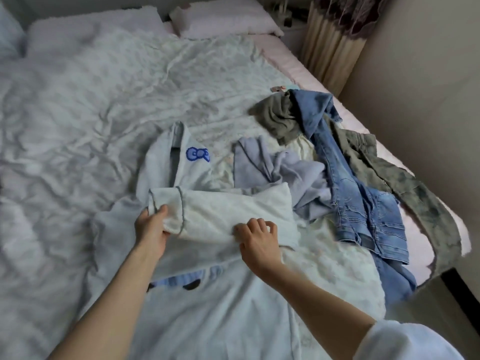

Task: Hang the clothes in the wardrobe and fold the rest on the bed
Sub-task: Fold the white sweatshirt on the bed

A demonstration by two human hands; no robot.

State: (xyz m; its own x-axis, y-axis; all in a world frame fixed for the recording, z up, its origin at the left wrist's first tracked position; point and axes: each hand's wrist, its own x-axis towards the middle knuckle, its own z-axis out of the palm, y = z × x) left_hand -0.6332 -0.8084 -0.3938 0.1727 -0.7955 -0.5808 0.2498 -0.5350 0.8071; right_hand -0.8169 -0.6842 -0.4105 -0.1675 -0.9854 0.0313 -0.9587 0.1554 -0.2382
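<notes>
The pale pyjama top point(181, 281) lies on the bed point(78, 113). The left hand point(152, 227) pinches the sleeve cuff point(166, 206); the right hand point(257, 239) curls its fingers on the sleeve. The cloth looks soft and light, so holding the edges seems best.

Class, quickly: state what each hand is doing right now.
Left hand: grips the cuff of the pale sleeve.
Right hand: fingers curled, pinching the same sleeve.
</notes>
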